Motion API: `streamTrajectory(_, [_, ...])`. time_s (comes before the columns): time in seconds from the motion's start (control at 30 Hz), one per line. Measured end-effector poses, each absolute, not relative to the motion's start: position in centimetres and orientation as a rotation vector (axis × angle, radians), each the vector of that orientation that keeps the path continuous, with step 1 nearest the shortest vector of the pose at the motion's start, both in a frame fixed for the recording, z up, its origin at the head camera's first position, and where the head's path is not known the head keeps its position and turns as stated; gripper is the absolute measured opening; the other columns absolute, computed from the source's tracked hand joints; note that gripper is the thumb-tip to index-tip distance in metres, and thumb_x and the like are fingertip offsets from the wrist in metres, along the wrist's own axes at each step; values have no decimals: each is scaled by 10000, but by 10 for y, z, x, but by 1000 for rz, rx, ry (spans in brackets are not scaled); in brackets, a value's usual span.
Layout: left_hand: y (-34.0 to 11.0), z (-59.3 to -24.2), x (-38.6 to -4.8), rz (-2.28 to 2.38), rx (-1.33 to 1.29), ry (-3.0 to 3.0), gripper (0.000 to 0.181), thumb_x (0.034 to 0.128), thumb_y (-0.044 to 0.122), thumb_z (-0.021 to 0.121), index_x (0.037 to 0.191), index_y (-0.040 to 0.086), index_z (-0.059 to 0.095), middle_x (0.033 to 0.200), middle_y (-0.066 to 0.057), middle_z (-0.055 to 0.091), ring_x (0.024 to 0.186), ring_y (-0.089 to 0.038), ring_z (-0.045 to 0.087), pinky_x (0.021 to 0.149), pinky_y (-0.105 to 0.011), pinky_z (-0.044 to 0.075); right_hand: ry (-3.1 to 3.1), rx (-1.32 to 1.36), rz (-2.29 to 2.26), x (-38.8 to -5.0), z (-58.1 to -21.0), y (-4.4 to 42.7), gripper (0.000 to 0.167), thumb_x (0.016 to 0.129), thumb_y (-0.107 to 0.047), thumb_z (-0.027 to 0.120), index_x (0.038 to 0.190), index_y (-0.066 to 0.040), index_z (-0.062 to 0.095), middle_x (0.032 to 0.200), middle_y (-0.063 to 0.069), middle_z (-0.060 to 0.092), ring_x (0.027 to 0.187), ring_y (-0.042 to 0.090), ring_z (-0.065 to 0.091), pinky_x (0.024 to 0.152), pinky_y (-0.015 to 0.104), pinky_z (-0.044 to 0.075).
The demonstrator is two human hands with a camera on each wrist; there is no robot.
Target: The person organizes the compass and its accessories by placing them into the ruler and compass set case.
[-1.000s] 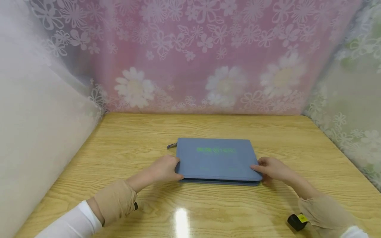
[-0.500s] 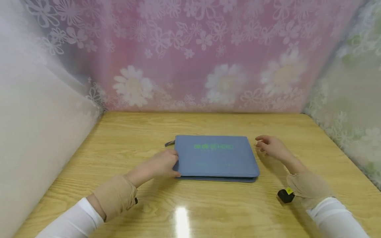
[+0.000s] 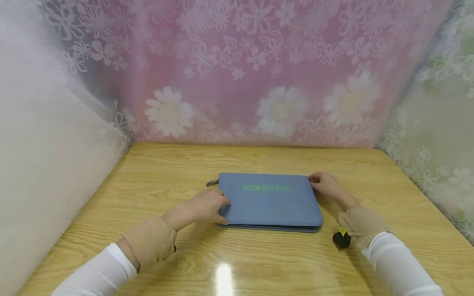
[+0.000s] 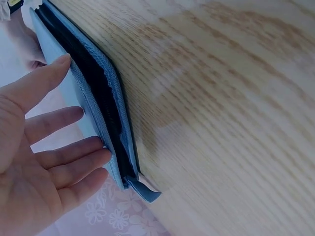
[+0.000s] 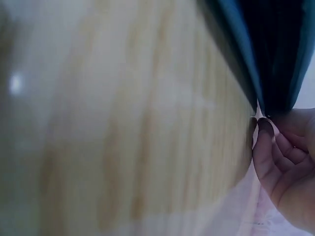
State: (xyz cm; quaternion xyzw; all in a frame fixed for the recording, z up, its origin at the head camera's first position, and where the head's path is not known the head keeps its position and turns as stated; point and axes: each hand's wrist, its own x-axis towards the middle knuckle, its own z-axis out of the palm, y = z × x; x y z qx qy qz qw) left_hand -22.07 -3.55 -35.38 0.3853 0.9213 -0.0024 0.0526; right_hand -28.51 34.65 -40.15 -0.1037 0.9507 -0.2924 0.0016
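A blue zippered case (image 3: pixel 272 201) with green lettering lies flat on the wooden table. Its front and left edges gape, and the dark inside shows in the left wrist view (image 4: pixel 101 93). A fabric tab (image 4: pixel 143 191) sticks out at its far left corner. My left hand (image 3: pixel 209 207) is at the left edge, fingers loosely spread, with the thumb tip against the cover's rim. At the far right corner, my right hand (image 3: pixel 327 186) pinches the case with curled fingers. In the right wrist view, those fingertips (image 5: pixel 266 125) meet at the corner; whether a zipper pull is between them is hidden.
The wooden table (image 3: pixel 166 164) runs back to a pink flowered curtain (image 3: pixel 229 82). A pale sheet (image 3: pixel 55 144) hangs on the left and a flowered one (image 3: pixel 437 123) on the right. A black wrist device (image 3: pixel 341 239) hangs under the right wrist.
My right hand let go of the case's near right side, moved back beside it, then came in to the far right corner. The left hand stayed at the left edge, its fingers shifting slightly.
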Motion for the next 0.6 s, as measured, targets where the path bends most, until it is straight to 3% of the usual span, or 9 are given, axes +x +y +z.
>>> streamTrajectory(0.17, [-35,-357,-222,22,1186,2778,537,737,407,763,1143,74,648,928,-40,580,795,-133,512,745,-315,442,2992,-369,-888,-286,-406,352,221,908,-18,524,1037,135,617,879,199,655,675,178,591,595,323,484])
streamTrajectory(0.37, [-35,-357,-224,42,1213,2767,560,725,398,777,1155,65,640,955,-54,583,803,-129,510,731,-293,447,3117,-600,-622,-289,-403,358,157,878,-30,563,953,69,659,822,124,655,681,182,562,643,390,463])
streamTrajectory(0.6, [-37,-358,-227,30,1174,2778,575,715,403,784,1166,78,637,980,-56,589,807,-119,508,733,-290,451,3115,-693,-520,-289,-398,357,116,882,-60,572,898,-2,672,747,22,630,621,118,509,602,355,435])
